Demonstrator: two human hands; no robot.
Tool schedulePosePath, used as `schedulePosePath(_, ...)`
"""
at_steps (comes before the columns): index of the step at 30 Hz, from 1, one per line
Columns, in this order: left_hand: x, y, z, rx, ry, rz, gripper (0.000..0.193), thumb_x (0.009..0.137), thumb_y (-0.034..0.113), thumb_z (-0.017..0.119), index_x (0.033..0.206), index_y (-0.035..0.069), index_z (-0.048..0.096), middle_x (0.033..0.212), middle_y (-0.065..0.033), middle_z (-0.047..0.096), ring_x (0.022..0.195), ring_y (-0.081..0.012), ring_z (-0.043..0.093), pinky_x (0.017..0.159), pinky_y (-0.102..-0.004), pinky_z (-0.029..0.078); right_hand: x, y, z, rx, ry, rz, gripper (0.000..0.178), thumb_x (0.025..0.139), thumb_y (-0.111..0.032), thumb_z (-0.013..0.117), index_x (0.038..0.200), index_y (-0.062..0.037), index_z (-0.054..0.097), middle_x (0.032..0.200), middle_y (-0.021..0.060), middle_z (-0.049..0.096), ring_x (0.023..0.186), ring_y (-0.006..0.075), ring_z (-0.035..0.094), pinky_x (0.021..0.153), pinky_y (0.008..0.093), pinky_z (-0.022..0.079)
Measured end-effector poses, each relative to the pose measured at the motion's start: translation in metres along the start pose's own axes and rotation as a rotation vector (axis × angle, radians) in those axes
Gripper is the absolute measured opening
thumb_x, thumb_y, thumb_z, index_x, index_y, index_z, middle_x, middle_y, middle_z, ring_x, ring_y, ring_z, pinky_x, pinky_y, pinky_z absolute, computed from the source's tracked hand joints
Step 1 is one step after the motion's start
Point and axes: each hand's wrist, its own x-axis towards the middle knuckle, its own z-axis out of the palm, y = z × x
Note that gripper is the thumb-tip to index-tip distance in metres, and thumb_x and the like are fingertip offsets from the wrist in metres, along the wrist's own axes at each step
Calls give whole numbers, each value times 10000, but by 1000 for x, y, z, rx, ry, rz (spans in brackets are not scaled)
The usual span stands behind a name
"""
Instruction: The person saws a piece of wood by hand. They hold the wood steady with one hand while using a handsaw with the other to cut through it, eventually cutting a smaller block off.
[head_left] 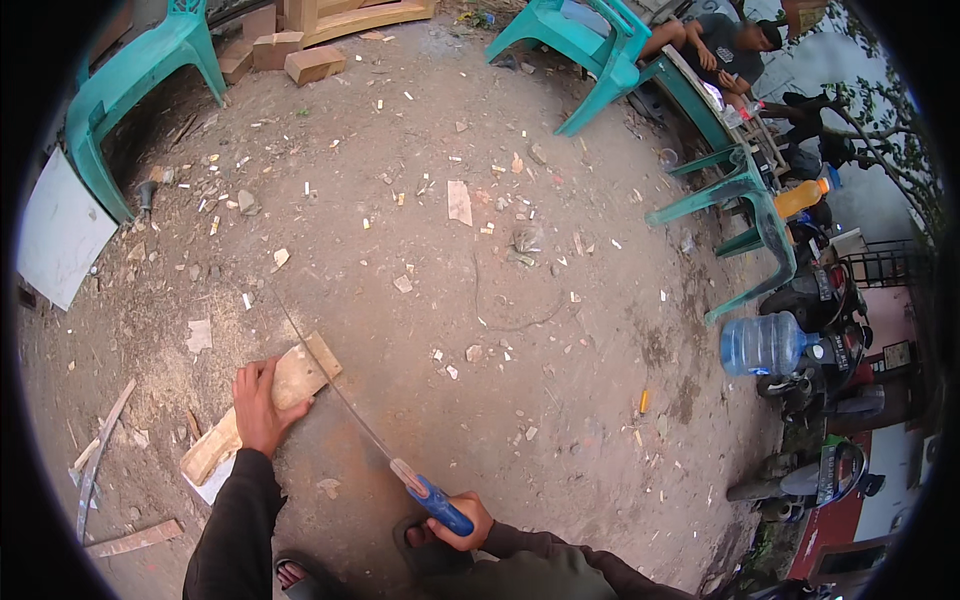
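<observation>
A short wooden board (pixel 218 448) lies at a slant on the ground at the lower left. My left hand (pixel 260 408) is closed over its middle, fingers along the far edge and thumb on the near side. In my right hand (pixel 468 522) is the blue handle of a handsaw (pixel 432 500). Its thin blade stretches up and left, crossing the board close to its far right end. Whether the teeth have cut into the wood cannot be made out. Pale sawdust (pixel 165 375) is scattered left of the board.
Wood strips (pixel 105 450) lie at the lower left, near a white panel (pixel 65 232). Green plastic chairs (pixel 140 70) stand around the dirt ground. Wood blocks (pixel 315 66) sit at the back. On the right are a blue water jug (pixel 765 345), motorbikes (pixel 825 475) and a seated person (pixel 725 55).
</observation>
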Motion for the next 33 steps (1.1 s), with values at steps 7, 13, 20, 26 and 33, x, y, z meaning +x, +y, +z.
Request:
schedulePosePath(7,1,-2,0,-50,-18,-35,798,614,361,882,1283,28,604,1124,-138,536,1095,-336,507,978,-464,410,47,7,15,-102,23,-46,191,893,-183,678,772,-62,591,637,134,589,584,372,599,589,431,460)
schedulePosePath(13,0,2,5,-32,39,6,787,594,298,886,1284,46,604,1096,-139,536,1080,-344,511,968,-457,422,-22,11,-1,-22,32,-53,195,887,-203,693,803,-52,602,644,153,594,580,367,609,580,427,464)
schedulePosePath(20,0,-18,-3,18,66,-1,793,610,371,886,1270,28,614,1103,-132,544,1070,-325,513,950,-452,419,57,9,11,-51,-32,-86,194,879,-191,703,784,-49,612,603,152,587,533,349,611,546,422,471)
schedulePosePath(26,5,8,13,2,-26,48,762,694,445,859,1295,44,619,1129,-112,563,1075,-298,518,944,-425,422,-28,0,-22,-87,12,-45,165,831,-152,703,733,-56,611,621,122,622,544,320,656,543,375,507)
schedulePosePath(33,5,-11,6,21,-9,-17,770,682,457,859,1297,57,628,1117,-105,560,1067,-290,522,945,-424,429,43,8,12,-189,-13,-79,206,799,-143,704,674,-41,575,562,121,577,497,306,629,505,361,479)
